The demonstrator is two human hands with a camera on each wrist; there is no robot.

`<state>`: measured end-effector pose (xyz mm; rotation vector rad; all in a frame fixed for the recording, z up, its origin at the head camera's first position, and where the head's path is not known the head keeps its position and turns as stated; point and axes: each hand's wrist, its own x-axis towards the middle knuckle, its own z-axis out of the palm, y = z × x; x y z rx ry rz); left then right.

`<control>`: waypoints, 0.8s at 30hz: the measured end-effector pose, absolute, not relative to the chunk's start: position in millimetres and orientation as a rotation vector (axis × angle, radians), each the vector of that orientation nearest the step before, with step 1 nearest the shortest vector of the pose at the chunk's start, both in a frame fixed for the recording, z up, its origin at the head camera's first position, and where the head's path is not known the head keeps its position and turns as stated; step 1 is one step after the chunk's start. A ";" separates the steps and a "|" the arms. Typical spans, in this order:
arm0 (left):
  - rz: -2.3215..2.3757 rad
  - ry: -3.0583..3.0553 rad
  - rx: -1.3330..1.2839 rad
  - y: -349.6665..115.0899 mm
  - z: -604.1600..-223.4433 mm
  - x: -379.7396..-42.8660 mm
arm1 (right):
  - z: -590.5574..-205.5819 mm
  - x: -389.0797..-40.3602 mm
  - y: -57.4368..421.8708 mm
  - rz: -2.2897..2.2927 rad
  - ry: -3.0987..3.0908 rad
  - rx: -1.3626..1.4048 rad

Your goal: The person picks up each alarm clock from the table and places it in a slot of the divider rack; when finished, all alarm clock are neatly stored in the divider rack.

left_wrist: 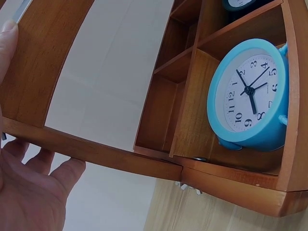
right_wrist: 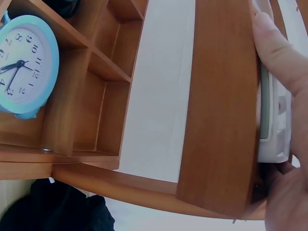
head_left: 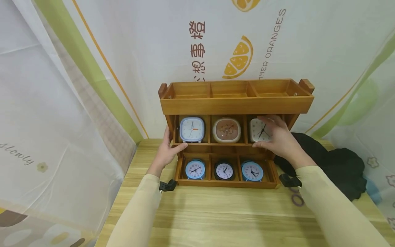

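A tiered wooden rack (head_left: 237,106) stands on the table, each tier split into three compartments. My left hand (head_left: 165,152) grips its left side at the middle tier, thumb in front and fingers round the outer edge. Beside that thumb sits a blue-rimmed square clock (head_left: 192,129). In the middle compartment is a cream clock with a brown face (head_left: 226,130). My right hand (head_left: 281,139) holds a white square alarm clock (head_left: 255,129) in the right compartment, fingers over its top and thumb low at the front. The clock's side (right_wrist: 278,120) shows in the right wrist view.
Along the bottom tier sit a blue round clock (head_left: 195,169), a black round clock (head_left: 224,171) and another blue round clock (head_left: 252,171). Black cloth (head_left: 333,168) lies right of the rack, near a purple ring (head_left: 297,200). A printed curtain (head_left: 148,51) hangs behind.
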<state>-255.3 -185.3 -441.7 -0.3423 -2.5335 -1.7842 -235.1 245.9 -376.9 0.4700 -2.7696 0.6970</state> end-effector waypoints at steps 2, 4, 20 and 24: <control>-1.785 -2.538 -0.335 -185.8 -441.9 -254.9 | -375.3 -234.0 246.4 0.693 -2.787 0.495; -1.790 -2.541 -0.330 -185.8 -441.8 -254.4 | -373.1 -233.2 248.1 0.680 -2.788 0.528; -1.803 -2.551 -0.324 -191.5 -444.9 -252.7 | -387.9 -238.9 242.8 0.706 -2.728 0.554; -1.811 -2.593 -0.267 -189.7 -447.0 -249.8 | -397.7 -230.2 242.1 0.646 -2.674 0.581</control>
